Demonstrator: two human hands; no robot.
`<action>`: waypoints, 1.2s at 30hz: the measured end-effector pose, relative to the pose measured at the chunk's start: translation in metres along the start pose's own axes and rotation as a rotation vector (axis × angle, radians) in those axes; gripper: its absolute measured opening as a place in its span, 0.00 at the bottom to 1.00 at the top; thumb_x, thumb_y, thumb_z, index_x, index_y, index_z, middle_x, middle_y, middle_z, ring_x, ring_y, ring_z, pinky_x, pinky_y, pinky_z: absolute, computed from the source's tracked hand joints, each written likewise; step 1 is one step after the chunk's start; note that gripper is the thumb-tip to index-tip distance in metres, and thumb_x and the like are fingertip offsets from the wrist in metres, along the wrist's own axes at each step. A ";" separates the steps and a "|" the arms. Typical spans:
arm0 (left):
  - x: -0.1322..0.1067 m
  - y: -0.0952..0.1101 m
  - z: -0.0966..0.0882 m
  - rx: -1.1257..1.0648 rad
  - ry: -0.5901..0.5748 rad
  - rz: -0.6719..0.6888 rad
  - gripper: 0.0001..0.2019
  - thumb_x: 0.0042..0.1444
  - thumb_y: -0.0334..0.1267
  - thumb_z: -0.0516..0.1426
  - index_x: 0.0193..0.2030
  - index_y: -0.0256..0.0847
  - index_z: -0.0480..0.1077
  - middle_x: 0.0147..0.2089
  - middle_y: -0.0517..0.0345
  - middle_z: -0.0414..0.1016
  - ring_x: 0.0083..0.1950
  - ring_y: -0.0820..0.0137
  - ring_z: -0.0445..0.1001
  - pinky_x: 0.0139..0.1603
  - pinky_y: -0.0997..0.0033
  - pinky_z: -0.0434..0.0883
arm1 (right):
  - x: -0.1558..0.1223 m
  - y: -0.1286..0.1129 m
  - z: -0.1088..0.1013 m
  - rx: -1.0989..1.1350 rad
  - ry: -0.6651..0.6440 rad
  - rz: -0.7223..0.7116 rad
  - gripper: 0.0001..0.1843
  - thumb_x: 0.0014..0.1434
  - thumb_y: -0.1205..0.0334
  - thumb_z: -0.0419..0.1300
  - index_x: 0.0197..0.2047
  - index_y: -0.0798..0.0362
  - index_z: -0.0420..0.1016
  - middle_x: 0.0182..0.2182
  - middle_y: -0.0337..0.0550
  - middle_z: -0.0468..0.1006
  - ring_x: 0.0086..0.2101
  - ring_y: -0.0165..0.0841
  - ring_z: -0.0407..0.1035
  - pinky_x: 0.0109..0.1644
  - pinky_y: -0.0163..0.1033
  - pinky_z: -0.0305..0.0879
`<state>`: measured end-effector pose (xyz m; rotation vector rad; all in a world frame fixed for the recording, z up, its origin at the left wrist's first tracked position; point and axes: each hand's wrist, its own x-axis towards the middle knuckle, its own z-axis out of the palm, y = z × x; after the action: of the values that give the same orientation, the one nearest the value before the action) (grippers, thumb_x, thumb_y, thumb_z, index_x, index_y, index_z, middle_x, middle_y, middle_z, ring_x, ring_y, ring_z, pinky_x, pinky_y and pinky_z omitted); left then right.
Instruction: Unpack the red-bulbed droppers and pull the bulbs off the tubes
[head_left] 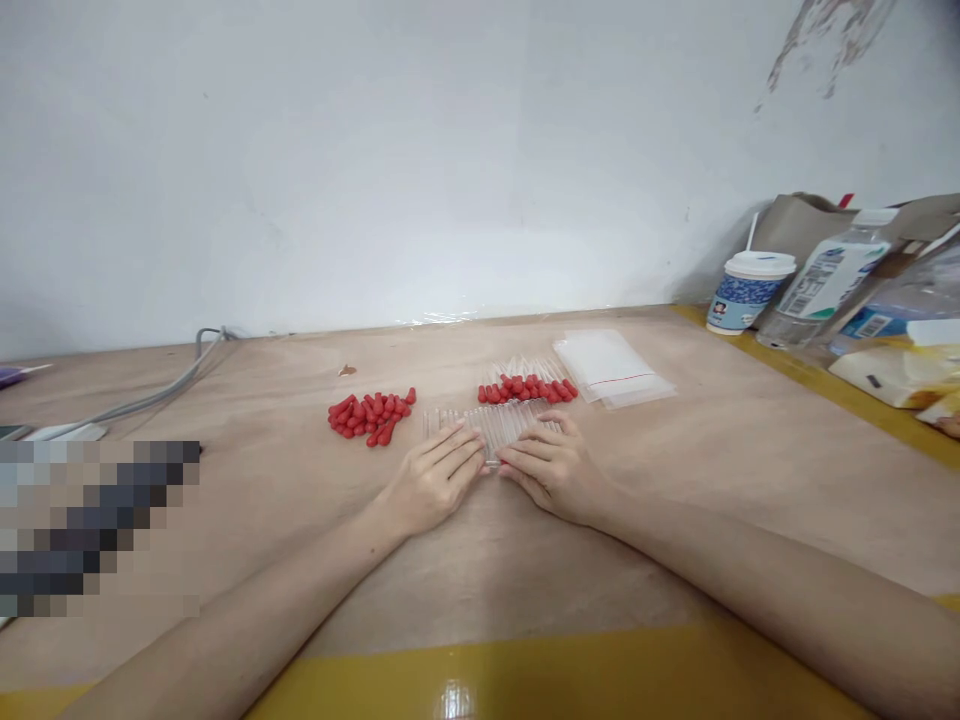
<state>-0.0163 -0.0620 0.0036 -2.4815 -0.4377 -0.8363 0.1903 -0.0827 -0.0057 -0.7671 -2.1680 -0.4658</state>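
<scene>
A row of clear, thin glass tubes (499,425) lies side by side on the table in front of me. My left hand (442,478) rests over the left part of this row, fingers stretched out and held close together. Over the right part lies my right hand (556,468), its fingers extended across the tubes. The fingertips of both hands nearly meet at the near end of the row, where a small red spot shows by the right fingertips. Just behind are droppers with red rubber bulbs (529,388). Loose red rubber bulbs (367,415) form a pile to the left.
Clear plastic bags (615,368) lie behind on the right. A paper cup (748,292) with a straw and a plastic bottle (829,275) stand at the far right, near a yellow-and-white package (896,368). A grey cable (172,385) runs along the left; a blurred-out patch covers the left edge.
</scene>
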 end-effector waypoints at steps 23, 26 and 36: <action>-0.021 -0.014 -0.010 0.011 0.014 -0.271 0.08 0.58 0.34 0.51 0.38 0.39 0.71 0.39 0.55 0.76 0.42 0.68 0.75 0.48 0.65 0.73 | -0.016 0.029 -0.018 -0.041 0.033 -0.102 0.10 0.59 0.68 0.53 0.41 0.52 0.74 0.33 0.43 0.77 0.33 0.31 0.68 0.38 0.40 0.64; -0.030 -0.033 -0.020 0.181 -0.006 -0.522 0.10 0.60 0.36 0.49 0.39 0.39 0.71 0.40 0.54 0.75 0.37 0.68 0.75 0.33 0.71 0.73 | -0.024 0.056 -0.024 -0.105 0.088 0.200 0.09 0.58 0.63 0.55 0.39 0.51 0.75 0.33 0.45 0.75 0.31 0.32 0.66 0.36 0.40 0.63; -0.033 -0.037 -0.023 0.263 -0.218 -0.576 0.16 0.56 0.30 0.45 0.45 0.37 0.69 0.31 0.52 0.64 0.27 0.71 0.66 0.21 0.75 0.63 | -0.033 0.080 -0.025 -0.035 -0.156 0.653 0.08 0.51 0.66 0.53 0.35 0.55 0.69 0.30 0.43 0.72 0.26 0.30 0.65 0.31 0.36 0.62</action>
<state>-0.0687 -0.0478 0.0113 -2.2238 -1.2932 -0.6542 0.2742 -0.0484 -0.0092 -1.4953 -1.8984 -0.1044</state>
